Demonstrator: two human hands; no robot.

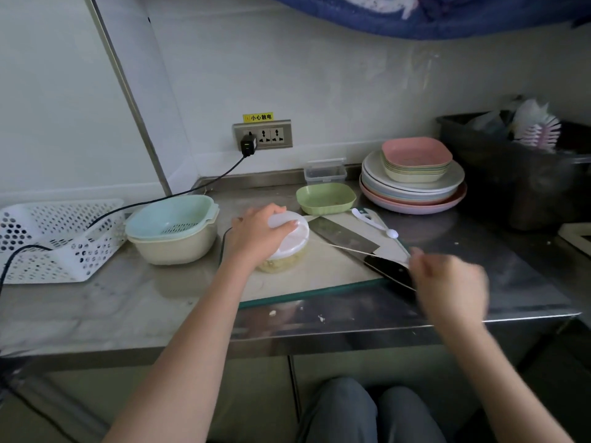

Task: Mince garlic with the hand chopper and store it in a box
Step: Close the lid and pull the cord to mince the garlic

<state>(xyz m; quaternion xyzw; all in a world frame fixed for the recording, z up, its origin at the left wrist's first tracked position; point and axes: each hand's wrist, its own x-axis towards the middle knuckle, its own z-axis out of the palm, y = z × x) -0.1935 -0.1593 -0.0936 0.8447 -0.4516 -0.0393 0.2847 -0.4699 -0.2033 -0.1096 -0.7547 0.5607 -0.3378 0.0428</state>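
The hand chopper (292, 243) stands on the cutting board (329, 276), a clear bowl with a white lid and minced garlic (281, 263) inside. My left hand (259, 233) grips its lid from above. A thin pull cord (355, 251) runs taut from the chopper to my right hand (447, 282), which is blurred and curled round the cord's handle at the board's right end. A small clear storage box (325, 172) with a lid sits against the back wall.
A cleaver (358, 247) lies across the board under the cord, beside a white spoon (375, 222). A green dish (325, 197), stacked plates (412, 183), a colander bowl (172, 228), a white basket (54, 238), a black bin (518, 174) and a power cable (128, 207) surround the board.
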